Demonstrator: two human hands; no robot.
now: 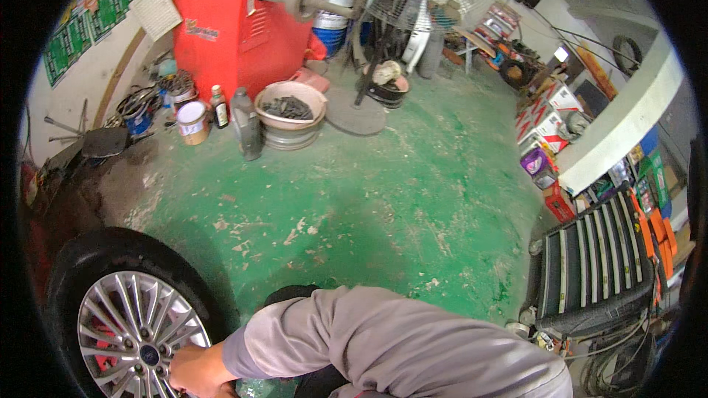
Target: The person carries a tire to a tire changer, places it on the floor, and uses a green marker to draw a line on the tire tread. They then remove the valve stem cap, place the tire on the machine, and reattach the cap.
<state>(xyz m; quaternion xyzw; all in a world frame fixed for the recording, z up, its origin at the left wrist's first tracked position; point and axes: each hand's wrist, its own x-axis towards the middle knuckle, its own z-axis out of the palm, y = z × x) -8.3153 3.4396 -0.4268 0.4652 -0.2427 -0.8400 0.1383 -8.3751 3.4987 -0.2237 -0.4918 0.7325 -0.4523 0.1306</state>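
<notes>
My right hand point(194, 369), in a grey sleeve point(398, 337), reaches across to the lower left and lies against the wheel's spokes beside the hub. Its fingers point down and are partly hidden, so whether they hold anything does not show. A sliver of skin at the bottom edge just below appears to be my left hand point(225, 391), mostly cut off by the frame. The silver multi-spoke alloy wheel point(128, 309) carries a black tyre point(124, 246). Lug nuts ring its dark centre cap point(149, 354). A red brake caliper point(104, 331) shows between the spokes.
A red wheel balancer point(221, 27) stands at the back. Before it are a bare rim with a basin point(290, 116), a grey bottle point(246, 124) and a paint can point(192, 121). A fan base point(357, 117) rests on the green floor point(354, 204). A drawer tool cabinet point(594, 257) stands right.
</notes>
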